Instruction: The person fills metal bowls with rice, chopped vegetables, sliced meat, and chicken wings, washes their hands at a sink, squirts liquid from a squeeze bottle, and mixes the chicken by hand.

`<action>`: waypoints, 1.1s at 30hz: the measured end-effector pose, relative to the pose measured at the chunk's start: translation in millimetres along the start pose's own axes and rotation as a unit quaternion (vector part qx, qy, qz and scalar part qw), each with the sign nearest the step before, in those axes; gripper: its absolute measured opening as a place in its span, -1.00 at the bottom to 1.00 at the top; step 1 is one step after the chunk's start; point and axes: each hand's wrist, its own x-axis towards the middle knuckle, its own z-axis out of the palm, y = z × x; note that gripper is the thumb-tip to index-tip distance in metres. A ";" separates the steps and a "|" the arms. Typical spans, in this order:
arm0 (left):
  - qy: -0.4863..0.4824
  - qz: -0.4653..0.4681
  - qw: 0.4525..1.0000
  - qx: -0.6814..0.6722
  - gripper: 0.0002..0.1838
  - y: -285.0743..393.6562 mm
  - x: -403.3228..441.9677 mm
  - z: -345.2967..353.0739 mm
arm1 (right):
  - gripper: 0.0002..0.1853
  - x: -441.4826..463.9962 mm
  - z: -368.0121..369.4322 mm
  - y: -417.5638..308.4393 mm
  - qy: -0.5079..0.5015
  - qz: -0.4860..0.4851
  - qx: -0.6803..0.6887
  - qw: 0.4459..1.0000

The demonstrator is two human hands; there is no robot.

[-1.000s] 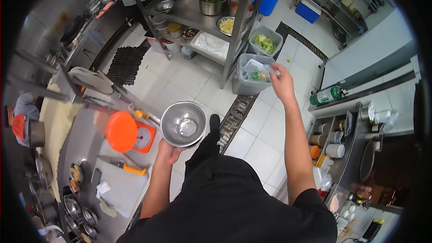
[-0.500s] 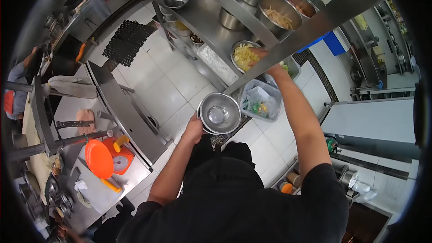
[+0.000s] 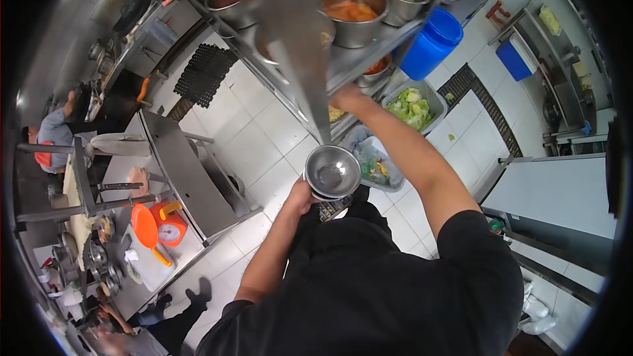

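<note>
A shiny metal bowl [image 3: 333,171] sits in my left hand [image 3: 302,196], which grips its lower left side; a second rim shows just beneath it. The bowl has nothing I can make out inside. My right arm reaches forward to the lower shelf, where my right hand [image 3: 347,99] is partly behind a steel post [image 3: 310,59]; its fingers are hidden. Just below that hand, a little pale yellow shredded food [image 3: 335,114] shows in a mostly hidden bowl.
Lettuce fills a plastic bin [image 3: 440,107] to the right; a bin of plastic bags [image 3: 395,181] stands nearer. Metal pots of food [image 3: 356,33] line the upper shelf, beside a blue drum [image 3: 432,43]. On the left table are an orange scale [image 3: 170,232] and a knife [image 3: 119,186]. Other people are at left.
The view has swung, bringing the lettuce bin and blue drum into sight. My right hand was among the yellow shreds; now the post partly covers it. My left hand still holds the bowl.
</note>
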 end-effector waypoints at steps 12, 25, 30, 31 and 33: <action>0.033 0.006 0.998 -0.050 -0.52 -28.2 38.9 79.0 | -0.68 -7.0 -33.7 -0.5 -0.032 -0.093 0.069 0.993; -0.002 0.080 0.982 -0.170 -0.55 -43.6 75.4 101.3 | -0.58 -157.0 -85.4 0.4 -0.227 -0.134 0.256 0.930; -0.004 0.094 0.985 -0.147 -0.58 -52.5 52.8 88.4 | -0.75 -174.5 -57.6 -26.2 -0.109 -0.170 0.108 0.973; -0.012 0.095 0.985 -0.147 -0.58 -54.8 46.4 82.3 | -0.78 -174.5 -68.6 -42.4 -0.116 -0.142 0.082 0.980; -0.025 0.108 0.984 -0.143 -0.59 -53.6 32.7 66.4 | -0.84 -176.0 -73.8 -70.6 -0.108 -0.118 0.068 0.985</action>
